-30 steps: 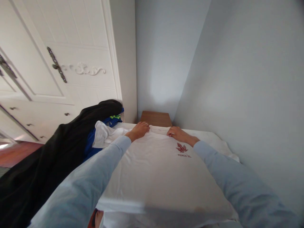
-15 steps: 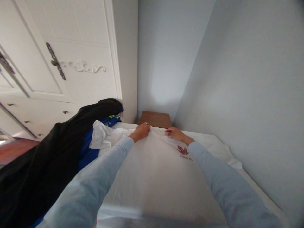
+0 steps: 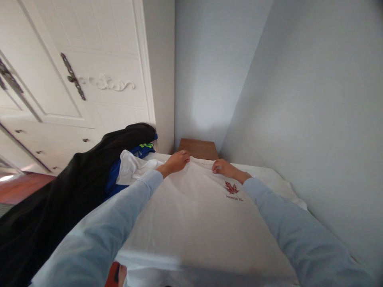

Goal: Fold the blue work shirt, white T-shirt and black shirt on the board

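Note:
A white T-shirt (image 3: 191,215) with a red maple leaf print (image 3: 231,187) and lettering lies spread in front of me, its neckline at the far end. My left hand (image 3: 178,160) pinches the cloth at the left side of the neckline. On the other side of the neckline, my right hand (image 3: 225,167) has its fingers closed on the fabric near the shoulder. The left white sleeve (image 3: 129,165) stretches out beyond my left forearm. The shirt's near edge hangs down over the front of the surface.
Black clothing (image 3: 74,183) and blue clothing (image 3: 113,175) are heaped on the left. Behind them stands a white wardrobe (image 3: 113,48). A brown wooden box-like piece (image 3: 199,149) sits in the far corner. A grey wall (image 3: 323,99) closes off the right side.
My hands have moved slightly apart, pulling the neckline wider. The shirt's front looks flatter. My view has shifted a little, and a red-and-black item now shows at the lower left.

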### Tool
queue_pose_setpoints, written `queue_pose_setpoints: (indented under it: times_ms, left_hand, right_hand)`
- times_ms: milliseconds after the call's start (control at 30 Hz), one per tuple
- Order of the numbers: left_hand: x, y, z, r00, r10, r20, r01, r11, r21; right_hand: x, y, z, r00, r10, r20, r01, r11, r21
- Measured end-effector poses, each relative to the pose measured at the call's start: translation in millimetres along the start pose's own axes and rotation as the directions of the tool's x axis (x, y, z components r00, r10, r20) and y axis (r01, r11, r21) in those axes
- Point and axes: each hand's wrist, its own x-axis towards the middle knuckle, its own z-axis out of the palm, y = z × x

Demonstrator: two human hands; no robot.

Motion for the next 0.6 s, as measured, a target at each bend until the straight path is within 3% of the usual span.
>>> queue_pose_setpoints:
  times_ms: [167,267,400,600]
  left_hand:
    - [-4,-3,-17.6,0.995,0.090,0.049,-0.088,0.995,-0.044]
    - [5,-4,-22.6,0.998,0.023,0.065,-0.020,0.999,-0.043]
    - [23,0,-3.4,0.978,-0.202,0.045,0.201,0.979,0.028]
    - [23,0,33.1,0.935,-0.356,-0.001,0.355,0.934,0.049]
  right_hand:
    - [-5,-7,-22,1.000,-0.014,0.004,0.014,0.999,0.047]
    - [5,-5,-31,0.991,0.117,-0.058,-0.112,0.991,0.074]
    - [26,4,-13,0.956,0.259,-0.137,-0.256,0.966,0.044]
    - [30,24,16,0.922,0.313,-0.228,-0.311,0.949,0.046]
